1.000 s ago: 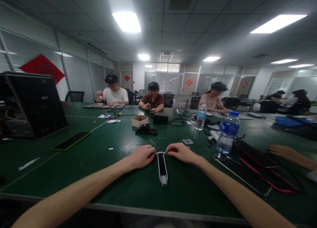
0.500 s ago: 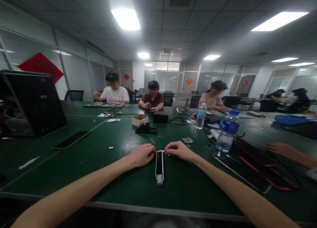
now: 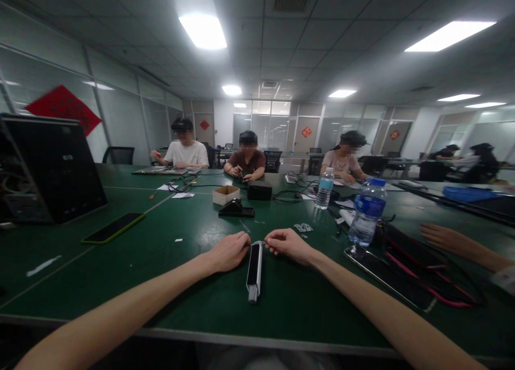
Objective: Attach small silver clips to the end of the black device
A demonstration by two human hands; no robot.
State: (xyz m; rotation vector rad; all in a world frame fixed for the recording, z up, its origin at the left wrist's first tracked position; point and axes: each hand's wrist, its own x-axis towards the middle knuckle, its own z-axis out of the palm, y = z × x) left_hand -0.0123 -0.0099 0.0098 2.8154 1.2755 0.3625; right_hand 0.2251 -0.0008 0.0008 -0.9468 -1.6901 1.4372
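Note:
A slim white handheld device [image 3: 254, 271] with a long black panel lies on the green table [image 3: 193, 305], its grey tip pointing toward me. At its far end, my left hand [image 3: 232, 249] is closed, the curled fingertips against the device's left edge. My right hand [image 3: 288, 245] is pinched just right of that same end. Thumb and index finger meet there on something too small to make out. Beyond my right hand lie several small grey flat pieces [image 3: 303, 228].
Bottles [image 3: 368, 214], a phone [image 3: 386, 276] and a black pouch with red edging [image 3: 430, 273] stand or lie at right, near another person's hand [image 3: 446, 238]. Ahead are an open box [image 3: 226, 195] and a black stand [image 3: 236, 209]. A green-edged phone [image 3: 115, 228] lies left.
The device's near end has swung slightly left and the device has turned, showing more of its white right side. My right hand has shifted a little left. The other person's hand at right has moved left.

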